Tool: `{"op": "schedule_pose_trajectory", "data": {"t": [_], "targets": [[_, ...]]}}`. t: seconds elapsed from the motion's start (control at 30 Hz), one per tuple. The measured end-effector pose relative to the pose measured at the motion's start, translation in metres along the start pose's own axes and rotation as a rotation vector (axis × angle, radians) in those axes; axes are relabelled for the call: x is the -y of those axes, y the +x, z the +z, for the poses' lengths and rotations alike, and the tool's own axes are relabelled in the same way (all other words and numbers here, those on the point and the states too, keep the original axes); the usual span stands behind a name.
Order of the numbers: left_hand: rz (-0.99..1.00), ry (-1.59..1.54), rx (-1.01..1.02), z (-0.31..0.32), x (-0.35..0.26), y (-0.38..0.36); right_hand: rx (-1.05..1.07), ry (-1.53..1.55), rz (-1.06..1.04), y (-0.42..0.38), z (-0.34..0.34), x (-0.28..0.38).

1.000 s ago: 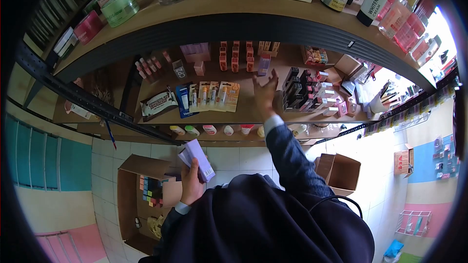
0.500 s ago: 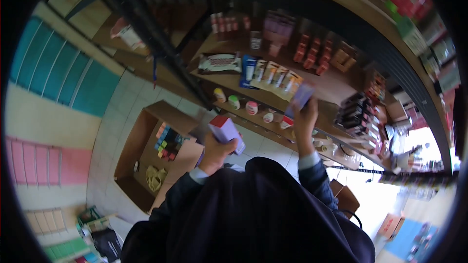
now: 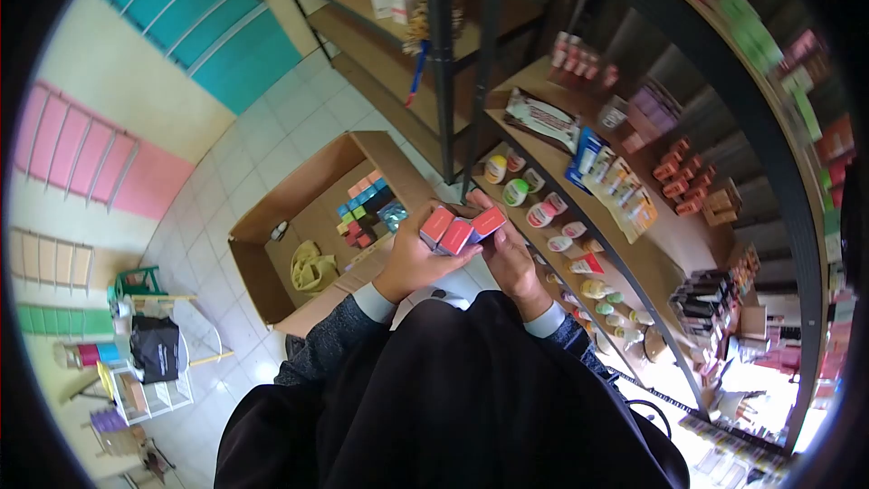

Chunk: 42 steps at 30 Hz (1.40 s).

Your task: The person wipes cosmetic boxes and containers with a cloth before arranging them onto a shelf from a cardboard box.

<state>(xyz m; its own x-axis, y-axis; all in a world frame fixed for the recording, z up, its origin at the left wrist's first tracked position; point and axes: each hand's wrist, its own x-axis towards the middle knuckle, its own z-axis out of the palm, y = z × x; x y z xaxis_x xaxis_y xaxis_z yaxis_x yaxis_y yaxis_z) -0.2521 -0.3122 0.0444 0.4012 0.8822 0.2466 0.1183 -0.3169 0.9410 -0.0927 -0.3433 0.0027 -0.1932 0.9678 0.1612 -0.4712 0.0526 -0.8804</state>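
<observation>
My left hand (image 3: 405,261) is closed around two small cartons (image 3: 454,236) with red ends and purplish sides, held side by side in front of my body. My right hand (image 3: 513,264) grips a third carton (image 3: 489,221) of the same kind, its red end tilted upward. The cartons are close together, with my fingers partly hiding their sides. Just beyond my left hand stands an open cardboard box (image 3: 312,177) on the floor. Inside it lie several small coloured boxes (image 3: 367,204) and a pale yellow cloth-like bundle (image 3: 312,267).
To the right, a dark-framed shelf unit (image 3: 579,199) carries rows of small bottles (image 3: 543,211), hanging packs (image 3: 625,195) and red packages (image 3: 683,177). A black shelf post (image 3: 441,63) rises ahead. At lower left is a white wire rack (image 3: 163,394) with a black bag (image 3: 155,349).
My right hand has come back from the shelf with its carton, beside the cartons in my left hand. The view has turned left, showing more of the cardboard box.
</observation>
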Motion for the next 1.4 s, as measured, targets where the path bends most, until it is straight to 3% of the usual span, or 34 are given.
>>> {"op": "schedule_pose_trajectory", "data": {"t": [0.03,0.13,0.3,0.43,0.5,0.6,0.63,0.7,0.77,0.83,0.97,1.03,1.07,1.1,1.17,1.2,1.27,1.37,1.4], "targets": [[-0.011,0.006,-0.028,-0.009,0.0,-0.004,0.001,0.176,0.007,0.008,0.01,-0.007],[-0.011,0.022,-0.035,-0.038,-0.001,-0.016,0.066,0.206,0.105,0.032,0.041,-0.019],[-0.192,-0.025,-0.32,-0.071,0.038,-0.068,0.165,0.236,0.312,0.051,0.094,-0.056],[-0.156,0.11,-0.528,-0.099,0.054,-0.117,0.325,0.267,0.514,0.048,0.119,-0.124],[-0.389,0.044,-0.643,-0.109,0.064,-0.149,0.46,0.215,0.611,0.053,0.128,-0.155],[-0.487,0.082,-0.818,-0.123,0.078,-0.189,0.759,-0.051,0.585,0.062,0.149,-0.207],[-0.56,0.085,-0.913,-0.127,0.082,-0.199,0.784,-0.046,0.611,0.071,0.153,-0.229],[-0.496,0.272,-1.081,-0.137,0.088,-0.218,0.842,-0.299,0.557,0.088,0.167,-0.283],[-0.521,0.359,-1.147,-0.15,0.092,-0.23,0.874,-0.843,0.406,0.108,0.172,-0.345],[-0.434,0.468,-1.218,-0.162,0.104,-0.243,0.934,-1.159,0.236,0.113,0.179,-0.395],[-0.431,0.571,-1.223,-0.178,0.119,-0.255,0.912,-1.377,0.087,0.094,0.187,-0.464],[-0.445,0.622,-1.249,-0.182,0.123,-0.261,1.157,-1.473,0.377,0.095,0.18,-0.493],[-0.442,0.628,-1.264,-0.182,0.125,-0.264,1.189,-1.38,0.417,0.093,0.165,-0.519],[-0.441,0.629,-1.274,-0.181,0.125,-0.267,1.207,-1.381,0.419,0.094,0.171,-0.516],[-0.513,0.625,-1.286,-0.18,0.127,-0.278,0.86,-1.169,0.518,0.106,0.195,-0.479],[-0.543,0.646,-1.291,-0.182,0.128,-0.282,0.7,-0.908,0.458,0.11,0.205,-0.456],[-0.58,0.687,-1.307,-0.185,0.134,-0.288,0.691,-0.342,0.452,0.124,0.232,-0.386],[-0.613,0.586,-1.283,-0.189,0.137,-0.283,0.717,-0.247,0.243,0.124,0.275,-0.291],[-0.587,0.573,-1.266,-0.192,0.136,-0.277,0.861,-0.335,0.087,0.125,0.281,-0.278]]}}
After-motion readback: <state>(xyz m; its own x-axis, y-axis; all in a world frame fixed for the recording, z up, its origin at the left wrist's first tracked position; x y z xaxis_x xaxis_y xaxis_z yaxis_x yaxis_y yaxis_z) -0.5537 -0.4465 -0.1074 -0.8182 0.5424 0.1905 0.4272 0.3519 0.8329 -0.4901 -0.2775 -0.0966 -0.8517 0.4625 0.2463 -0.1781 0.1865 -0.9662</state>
